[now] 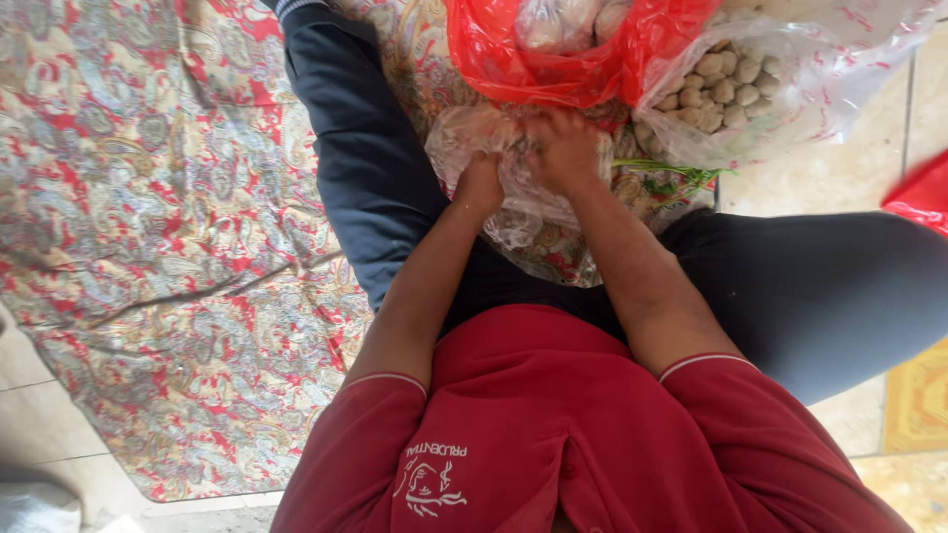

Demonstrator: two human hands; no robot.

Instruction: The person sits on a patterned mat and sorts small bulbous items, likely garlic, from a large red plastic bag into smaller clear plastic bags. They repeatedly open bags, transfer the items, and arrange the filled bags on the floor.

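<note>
Both my hands are closed on a small clear plastic bag [472, 133] held between my knees. My left hand [481, 183] grips its lower left part in a fist. My right hand [563, 148] clutches its top, right beside the left hand. What the bag contains is hidden by my fingers and the crumpled plastic. Just beyond my hands lies a red plastic bag [553, 54], and to its right a clear bag of small pale round items [726, 84].
I sit on a red patterned cloth [158, 227] spread over a tiled floor [820, 173]. My legs in dark trousers [360, 148] frame the bags. Green stems [667, 176] lie by the right bag. Another red item [918, 192] shows at the right edge.
</note>
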